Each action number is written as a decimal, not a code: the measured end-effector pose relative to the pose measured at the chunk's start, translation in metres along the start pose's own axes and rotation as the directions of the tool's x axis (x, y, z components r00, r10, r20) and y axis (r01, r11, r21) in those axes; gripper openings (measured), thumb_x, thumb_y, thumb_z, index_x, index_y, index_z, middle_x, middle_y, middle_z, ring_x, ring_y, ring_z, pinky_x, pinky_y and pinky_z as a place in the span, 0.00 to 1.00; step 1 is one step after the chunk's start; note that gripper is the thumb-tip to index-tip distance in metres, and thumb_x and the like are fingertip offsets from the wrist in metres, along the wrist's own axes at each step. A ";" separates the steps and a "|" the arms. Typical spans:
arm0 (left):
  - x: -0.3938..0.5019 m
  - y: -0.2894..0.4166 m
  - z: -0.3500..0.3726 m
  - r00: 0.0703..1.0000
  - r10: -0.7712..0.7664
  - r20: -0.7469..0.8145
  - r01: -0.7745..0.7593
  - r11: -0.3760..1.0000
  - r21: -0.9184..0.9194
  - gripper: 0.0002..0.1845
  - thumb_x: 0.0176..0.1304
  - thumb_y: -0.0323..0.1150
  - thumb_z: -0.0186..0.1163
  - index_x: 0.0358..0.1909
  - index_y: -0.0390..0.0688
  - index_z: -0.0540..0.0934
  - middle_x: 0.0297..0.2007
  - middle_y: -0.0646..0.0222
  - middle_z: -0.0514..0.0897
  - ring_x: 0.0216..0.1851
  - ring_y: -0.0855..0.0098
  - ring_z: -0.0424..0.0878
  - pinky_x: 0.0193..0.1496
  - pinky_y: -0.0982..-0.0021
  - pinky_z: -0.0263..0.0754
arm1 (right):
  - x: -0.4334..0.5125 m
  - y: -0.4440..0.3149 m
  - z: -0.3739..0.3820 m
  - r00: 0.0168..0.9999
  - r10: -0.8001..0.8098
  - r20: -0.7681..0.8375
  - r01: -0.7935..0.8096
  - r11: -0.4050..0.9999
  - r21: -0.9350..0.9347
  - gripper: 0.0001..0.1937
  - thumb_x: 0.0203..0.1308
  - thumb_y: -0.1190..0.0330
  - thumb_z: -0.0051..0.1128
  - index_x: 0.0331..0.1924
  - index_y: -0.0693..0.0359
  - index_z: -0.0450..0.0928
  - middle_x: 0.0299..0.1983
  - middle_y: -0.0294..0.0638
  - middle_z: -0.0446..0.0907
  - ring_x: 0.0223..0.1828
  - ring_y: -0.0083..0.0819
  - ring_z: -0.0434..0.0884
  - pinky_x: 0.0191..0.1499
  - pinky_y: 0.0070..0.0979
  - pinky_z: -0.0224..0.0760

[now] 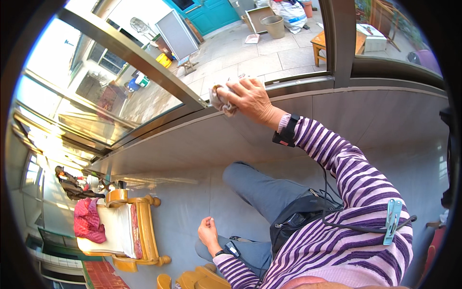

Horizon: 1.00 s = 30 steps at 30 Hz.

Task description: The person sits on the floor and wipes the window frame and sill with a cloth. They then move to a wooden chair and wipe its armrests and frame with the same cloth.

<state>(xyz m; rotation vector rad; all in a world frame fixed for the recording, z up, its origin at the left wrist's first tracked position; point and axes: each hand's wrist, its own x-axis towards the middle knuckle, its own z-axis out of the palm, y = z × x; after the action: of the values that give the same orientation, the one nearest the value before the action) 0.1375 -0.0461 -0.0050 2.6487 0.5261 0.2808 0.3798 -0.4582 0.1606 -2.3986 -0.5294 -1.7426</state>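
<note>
In the head view, my right hand [251,101] is raised to the bottom of a metal window frame [299,83], closed on a crumpled pale cloth [224,103]. The cloth lies against the frame beside a diagonal metal upright [144,54]. My left hand [208,233] hangs over my left knee, its fingers curled, with no object visible in it. Both wrists carry dark straps. A black waist bag [296,220] rests on my lap, and a blue clothes peg [392,222] clips a black cable to my striped sweater.
Below the window runs a tiled wall [332,115]. A wooden armchair [148,231] with a red garment [90,220] stands to the left, and more wooden furniture [198,278] is near my left arm. Beyond the glass are a bucket [273,27] and a small wooden table [319,41].
</note>
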 end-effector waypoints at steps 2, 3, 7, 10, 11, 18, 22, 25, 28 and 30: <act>0.000 0.001 0.000 1.000 -0.004 0.002 0.004 1.000 0.002 0.12 0.65 0.39 0.67 0.45 0.46 0.89 0.33 0.62 0.90 0.35 0.61 0.89 0.41 0.60 0.81 | -0.011 0.007 -0.012 0.995 -0.082 0.063 0.082 0.997 0.007 0.29 0.56 0.55 0.66 0.65 0.37 0.74 0.55 0.31 0.77 0.51 0.30 0.78 0.55 0.36 0.69; -0.001 0.001 -0.001 1.000 -0.011 0.001 0.011 1.000 -0.001 0.12 0.65 0.39 0.67 0.45 0.45 0.89 0.33 0.62 0.90 0.35 0.62 0.88 0.41 0.60 0.81 | -0.017 0.011 -0.021 0.989 -0.126 0.080 0.126 0.992 0.006 0.30 0.56 0.55 0.66 0.65 0.35 0.74 0.55 0.31 0.77 0.51 0.30 0.77 0.56 0.36 0.69; -0.009 -0.004 -0.006 0.999 -0.041 -0.023 0.041 0.999 -0.022 0.11 0.65 0.39 0.68 0.45 0.47 0.88 0.34 0.61 0.90 0.35 0.60 0.88 0.41 0.59 0.81 | -0.052 0.042 -0.075 0.972 0.001 0.233 0.018 0.997 -0.081 0.31 0.56 0.56 0.68 0.66 0.30 0.73 0.56 0.30 0.76 0.54 0.32 0.76 0.57 0.35 0.67; -0.013 -0.009 -0.010 0.999 -0.038 -0.028 0.037 0.999 -0.040 0.11 0.65 0.39 0.68 0.45 0.46 0.88 0.33 0.61 0.90 0.35 0.59 0.88 0.41 0.60 0.80 | -0.075 0.066 -0.113 0.976 0.093 0.199 -0.060 0.984 -0.165 0.32 0.54 0.58 0.71 0.65 0.32 0.74 0.56 0.30 0.75 0.55 0.33 0.75 0.56 0.34 0.68; -0.014 -0.011 -0.011 0.999 -0.032 -0.037 0.030 0.999 -0.037 0.12 0.65 0.38 0.68 0.46 0.45 0.88 0.33 0.61 0.90 0.35 0.60 0.88 0.41 0.61 0.81 | -0.080 0.072 -0.122 0.976 0.113 0.185 -0.078 0.979 -0.188 0.32 0.53 0.59 0.72 0.65 0.33 0.75 0.56 0.31 0.75 0.55 0.34 0.75 0.56 0.35 0.68; -0.016 -0.015 -0.014 0.997 -0.052 -0.061 0.048 0.996 -0.073 0.12 0.66 0.39 0.67 0.46 0.46 0.88 0.33 0.61 0.90 0.35 0.61 0.88 0.40 0.60 0.80 | -0.088 0.073 -0.119 0.963 0.270 0.009 -0.262 0.941 -0.215 0.38 0.40 0.61 0.81 0.62 0.38 0.76 0.54 0.30 0.74 0.55 0.36 0.74 0.57 0.39 0.65; -0.014 -0.013 -0.014 0.998 -0.048 -0.041 0.043 0.993 -0.107 0.12 0.66 0.40 0.68 0.46 0.47 0.88 0.33 0.63 0.90 0.35 0.62 0.88 0.40 0.61 0.80 | -0.082 0.040 -0.083 0.936 0.351 -0.014 -0.340 0.896 -0.285 0.36 0.42 0.61 0.79 0.61 0.38 0.77 0.52 0.29 0.75 0.54 0.37 0.74 0.58 0.39 0.63; -0.014 -0.010 -0.015 0.997 -0.078 -0.023 0.074 0.987 -0.144 0.12 0.66 0.40 0.68 0.46 0.47 0.88 0.34 0.64 0.90 0.35 0.64 0.88 0.40 0.62 0.80 | -0.086 0.021 -0.067 0.951 0.307 0.041 -0.278 0.904 -0.324 0.35 0.43 0.63 0.77 0.61 0.36 0.77 0.51 0.28 0.74 0.52 0.37 0.73 0.57 0.39 0.62; -0.013 -0.007 -0.015 0.996 -0.081 -0.027 0.077 0.988 -0.137 0.12 0.66 0.40 0.68 0.47 0.47 0.88 0.34 0.64 0.90 0.35 0.64 0.88 0.41 0.62 0.81 | -0.101 0.012 -0.060 0.982 0.177 0.065 -0.152 0.947 -0.283 0.35 0.43 0.71 0.73 0.61 0.36 0.78 0.50 0.28 0.73 0.51 0.36 0.72 0.54 0.37 0.63; -0.014 -0.007 -0.015 0.996 -0.080 -0.035 0.074 0.986 -0.149 0.12 0.66 0.40 0.68 0.47 0.47 0.88 0.34 0.64 0.90 0.35 0.64 0.88 0.41 0.62 0.81 | -0.114 0.011 -0.060 0.976 0.162 0.143 -0.127 0.966 -0.226 0.35 0.44 0.73 0.71 0.61 0.37 0.78 0.50 0.29 0.74 0.50 0.36 0.73 0.53 0.37 0.65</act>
<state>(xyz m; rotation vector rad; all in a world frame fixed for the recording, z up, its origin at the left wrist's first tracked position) 0.1187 -0.0402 0.0033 2.4781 0.5956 0.3381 0.2989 -0.5098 0.0740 -2.6654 -0.1809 -1.6296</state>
